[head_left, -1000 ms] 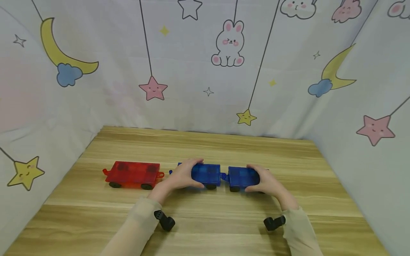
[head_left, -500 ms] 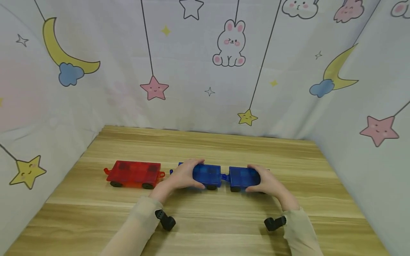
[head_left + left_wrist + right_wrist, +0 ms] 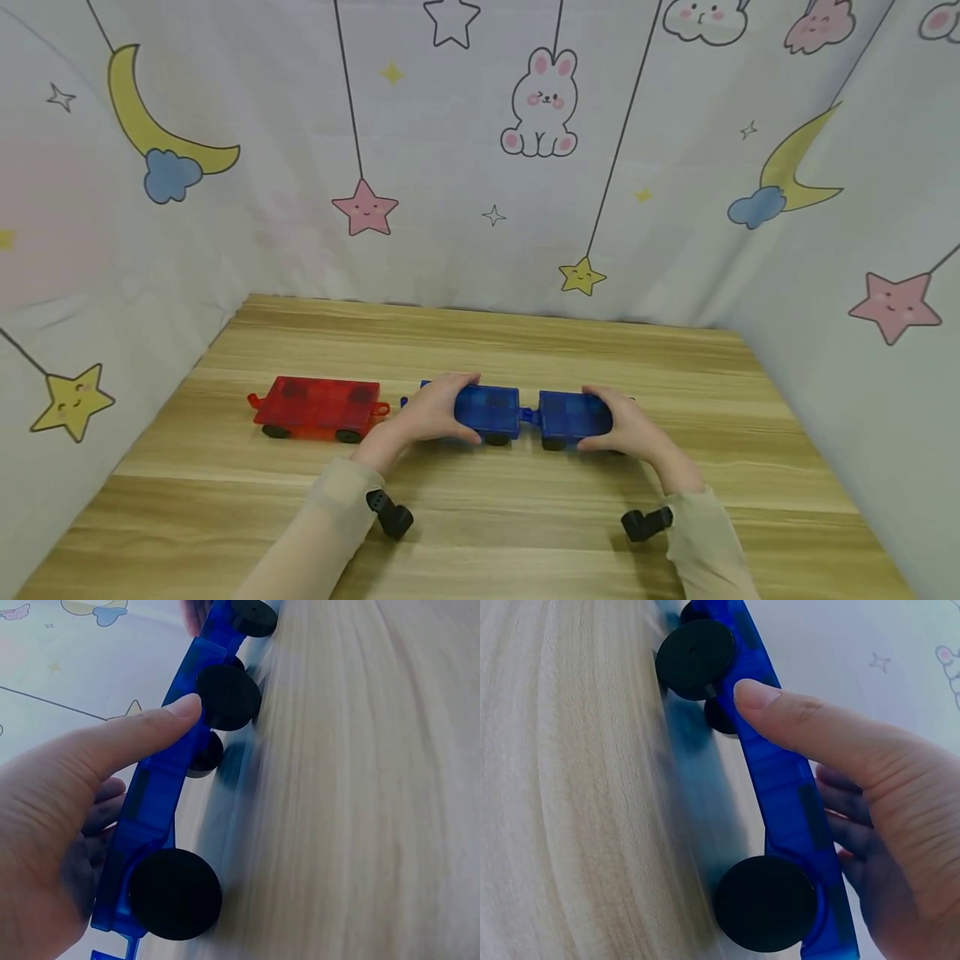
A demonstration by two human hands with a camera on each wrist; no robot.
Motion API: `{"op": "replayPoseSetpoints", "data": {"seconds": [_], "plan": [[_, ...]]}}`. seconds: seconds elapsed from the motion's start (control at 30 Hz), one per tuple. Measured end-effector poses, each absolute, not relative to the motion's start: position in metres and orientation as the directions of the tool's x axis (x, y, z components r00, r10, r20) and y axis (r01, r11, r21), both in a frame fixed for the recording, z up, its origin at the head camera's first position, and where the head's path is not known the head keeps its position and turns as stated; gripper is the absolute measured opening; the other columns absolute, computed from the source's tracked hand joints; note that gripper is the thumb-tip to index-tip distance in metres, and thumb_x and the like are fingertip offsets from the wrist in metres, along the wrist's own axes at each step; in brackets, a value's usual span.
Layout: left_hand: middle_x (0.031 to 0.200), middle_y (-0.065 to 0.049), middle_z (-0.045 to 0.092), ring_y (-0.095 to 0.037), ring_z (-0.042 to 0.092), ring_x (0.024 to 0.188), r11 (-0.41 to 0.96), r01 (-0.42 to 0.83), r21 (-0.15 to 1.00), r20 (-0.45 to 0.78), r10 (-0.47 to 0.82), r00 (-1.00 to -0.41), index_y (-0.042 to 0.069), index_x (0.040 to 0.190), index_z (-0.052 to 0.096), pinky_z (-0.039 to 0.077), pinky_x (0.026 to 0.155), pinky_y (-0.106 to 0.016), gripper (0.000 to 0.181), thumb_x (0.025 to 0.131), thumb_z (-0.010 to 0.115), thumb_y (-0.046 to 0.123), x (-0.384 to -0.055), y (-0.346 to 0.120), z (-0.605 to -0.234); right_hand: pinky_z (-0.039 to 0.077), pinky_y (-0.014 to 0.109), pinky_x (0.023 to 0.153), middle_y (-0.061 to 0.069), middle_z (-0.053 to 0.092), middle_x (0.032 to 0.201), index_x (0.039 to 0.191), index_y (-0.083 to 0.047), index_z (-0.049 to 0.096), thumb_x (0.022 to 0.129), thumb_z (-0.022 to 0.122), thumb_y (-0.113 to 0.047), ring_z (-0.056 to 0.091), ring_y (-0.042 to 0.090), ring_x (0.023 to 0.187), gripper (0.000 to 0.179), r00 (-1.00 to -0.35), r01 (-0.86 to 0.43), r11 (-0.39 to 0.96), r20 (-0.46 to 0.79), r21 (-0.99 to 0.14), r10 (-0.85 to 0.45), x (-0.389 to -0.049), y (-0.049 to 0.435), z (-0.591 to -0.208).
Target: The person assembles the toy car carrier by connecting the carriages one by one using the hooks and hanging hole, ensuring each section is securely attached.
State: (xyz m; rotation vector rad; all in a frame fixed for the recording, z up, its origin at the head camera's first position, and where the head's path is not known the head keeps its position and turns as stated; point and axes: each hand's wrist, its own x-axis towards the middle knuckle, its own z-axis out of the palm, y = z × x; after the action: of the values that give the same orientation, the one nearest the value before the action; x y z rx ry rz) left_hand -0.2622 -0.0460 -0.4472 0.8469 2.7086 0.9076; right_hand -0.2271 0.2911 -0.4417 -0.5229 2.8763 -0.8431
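Note:
Two translucent blue toy train cars with black wheels stand in a row on the wooden table, joined at a blue coupling. My left hand grips the left blue car across its width, thumb on the near side by a wheel. On the right blue car my right hand has the same kind of grip, its thumb along the near side. The far fingers of both hands are partly hidden behind the cars. Left of them is a red toy train car, its loop apart from the blue hook.
The wood-grain table reaches back to a white cloth printed with stars, moons and a rabbit. Cloth also rises along the left and right sides. A small black camera sits at the left wrist, another camera at the right.
The whole head view has shifted slightly, so everything appears a little farther right. Both hands keep their grips, and the cars hold the same places relative to one another.

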Motion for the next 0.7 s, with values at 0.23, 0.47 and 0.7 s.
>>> {"op": "replayPoseSetpoints", "data": {"seconds": [0.23,0.47,0.7], "plan": [[0.152,-0.014,0.042,-0.034,0.039,0.140,0.649,0.471,0.598,0.027,0.571,-0.821,0.003,0.151,0.035,0.035,0.113,-0.052,0.103,0.070,0.087,0.040,-0.260,-0.051,-0.444,0.035,0.063,0.106,0.028,0.043,0.146,0.145,0.006,0.039,0.073,0.086,-0.033,0.039,0.049,0.134,0.095,-0.932,-0.306,0.787,-0.002,-0.536,-0.363,-0.227,0.289,-0.441],[0.153,-0.013,0.041,-0.034,0.038,0.142,0.630,0.438,0.641,0.070,0.521,-0.851,0.004,0.151,0.035,0.033,0.114,-0.053,0.090,0.082,0.077,0.044,-0.253,-0.066,-0.439,0.034,0.064,0.107,0.025,0.043,0.148,0.147,0.003,0.037,0.074,0.085,-0.041,0.037,0.047,0.136,0.098,-0.933,-0.311,0.792,0.009,-0.525,-0.360,-0.226,0.280,-0.436],[0.152,-0.012,0.043,-0.034,0.038,0.141,0.616,0.409,0.673,0.151,0.427,-0.891,0.008,0.150,0.038,0.034,0.112,-0.056,0.079,0.088,0.070,0.044,-0.249,-0.092,-0.444,0.036,0.062,0.106,0.022,0.044,0.148,0.148,0.001,0.038,0.076,0.084,-0.038,0.039,0.044,0.137,0.093,-0.916,-0.367,0.756,0.070,-0.541,-0.395,-0.228,0.252,-0.431]]}}
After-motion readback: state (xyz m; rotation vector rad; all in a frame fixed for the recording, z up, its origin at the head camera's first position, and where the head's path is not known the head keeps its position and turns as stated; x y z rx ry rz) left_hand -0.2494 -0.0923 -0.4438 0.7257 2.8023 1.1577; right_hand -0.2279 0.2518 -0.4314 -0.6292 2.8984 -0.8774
